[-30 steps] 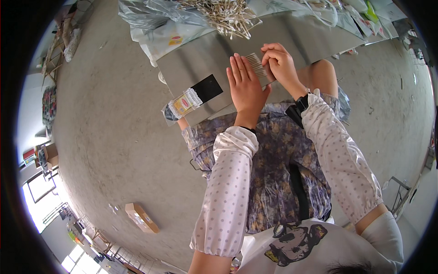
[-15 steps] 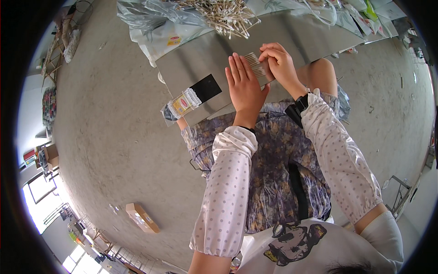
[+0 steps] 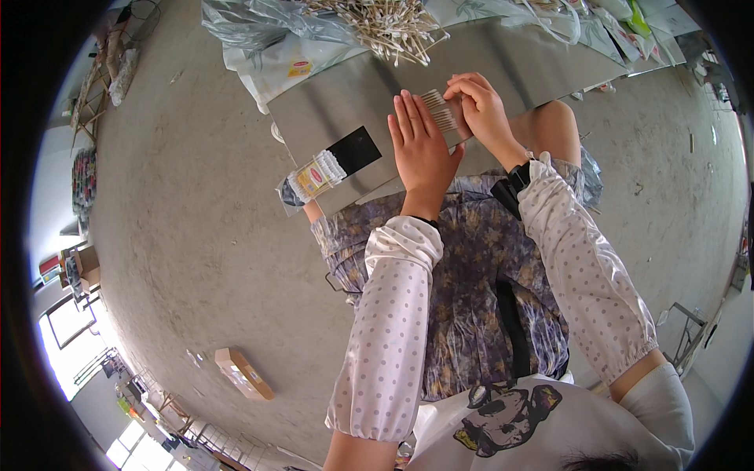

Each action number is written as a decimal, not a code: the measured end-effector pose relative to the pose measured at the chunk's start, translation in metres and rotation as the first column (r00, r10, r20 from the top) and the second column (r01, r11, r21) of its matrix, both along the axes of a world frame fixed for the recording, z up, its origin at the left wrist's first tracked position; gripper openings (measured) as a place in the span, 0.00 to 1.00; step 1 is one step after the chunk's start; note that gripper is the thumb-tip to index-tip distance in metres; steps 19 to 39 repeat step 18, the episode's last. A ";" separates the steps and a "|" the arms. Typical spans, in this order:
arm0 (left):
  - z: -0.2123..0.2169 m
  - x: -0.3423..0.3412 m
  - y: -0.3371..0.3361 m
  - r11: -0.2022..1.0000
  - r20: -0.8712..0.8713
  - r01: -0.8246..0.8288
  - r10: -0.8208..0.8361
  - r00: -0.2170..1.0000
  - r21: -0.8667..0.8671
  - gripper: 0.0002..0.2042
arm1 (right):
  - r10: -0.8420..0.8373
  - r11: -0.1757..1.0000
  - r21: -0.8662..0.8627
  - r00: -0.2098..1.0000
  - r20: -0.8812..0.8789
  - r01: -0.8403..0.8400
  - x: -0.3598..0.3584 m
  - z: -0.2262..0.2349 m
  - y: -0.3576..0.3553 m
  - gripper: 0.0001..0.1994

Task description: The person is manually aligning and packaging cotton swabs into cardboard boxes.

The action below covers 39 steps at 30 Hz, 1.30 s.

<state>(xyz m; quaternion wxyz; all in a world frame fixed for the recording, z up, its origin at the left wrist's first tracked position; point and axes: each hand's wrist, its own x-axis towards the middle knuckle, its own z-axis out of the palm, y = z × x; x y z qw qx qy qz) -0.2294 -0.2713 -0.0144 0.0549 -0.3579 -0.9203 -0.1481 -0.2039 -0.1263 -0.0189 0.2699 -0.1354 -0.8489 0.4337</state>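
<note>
Hands unmoved, left hand flat — swab row

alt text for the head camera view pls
Seen from above, a seated person's left hand and right hand square up a row of cotton swabs on a grey metal sheet. A loose swab pile lies beyond; a packed bundle sits left.

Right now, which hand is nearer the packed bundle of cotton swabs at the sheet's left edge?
Left. The left hand lies flat on the metal sheet, just right of the packed bundle, with the black patch between. The right hand is farther right, holding a row of swabs.
</note>
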 end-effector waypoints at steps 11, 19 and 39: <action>0.000 0.000 0.001 1.000 0.002 -0.003 0.003 1.000 -0.003 0.54 | 0.013 0.996 0.093 0.999 0.029 -0.016 0.001 -0.004 0.002 0.13; -0.001 0.000 0.000 1.000 0.004 -0.001 0.001 1.000 -0.005 0.55 | -0.018 0.999 0.034 0.997 0.069 0.016 0.000 0.002 -0.003 0.14; -0.001 0.000 0.000 1.000 0.004 -0.001 0.001 1.000 -0.005 0.55 | -0.018 0.999 0.034 0.997 0.069 0.016 0.000 0.002 -0.003 0.14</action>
